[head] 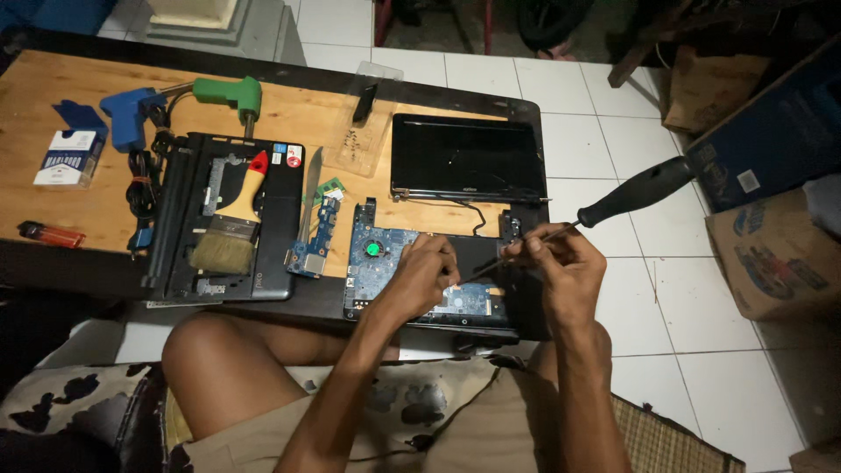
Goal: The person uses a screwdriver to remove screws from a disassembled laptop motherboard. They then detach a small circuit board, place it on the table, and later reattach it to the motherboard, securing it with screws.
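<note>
At the near edge of the wooden bench (79, 123), toward its right end, lies an opened laptop base (486, 302) with a blue circuit board (390, 250) and a small green-hubbed fan (374, 249) exposed. The left hand (420, 276) rests on this board with fingers curled down, pressing on a spot near the board's middle; whether it pinches anything cannot be told. The right hand (561, 263) is closed around the thin metal shaft of a screwdriver (639, 188), whose black handle juts out past the right edge of the bench, over the white tiled floor (666, 298); the tip points left, down to the board just beside the left fingers. Behind the base, near the far right corner, lies a detached screen panel (464, 158), dark face up, with a thin cable trailing from it toward the base. Left of the base lies a small loose circuit board (314, 236), and beyond it a black bottom cover (232, 219) with a paintbrush (232, 223) lying on it. Toward the far left are a green soldering gun (232, 95), a blue soldering gun (127, 114), a white and blue packet (70, 156) and, at the near left edge, an orange lighter (51, 234). A clear plastic tray (368, 118) lies near the far edge
</note>
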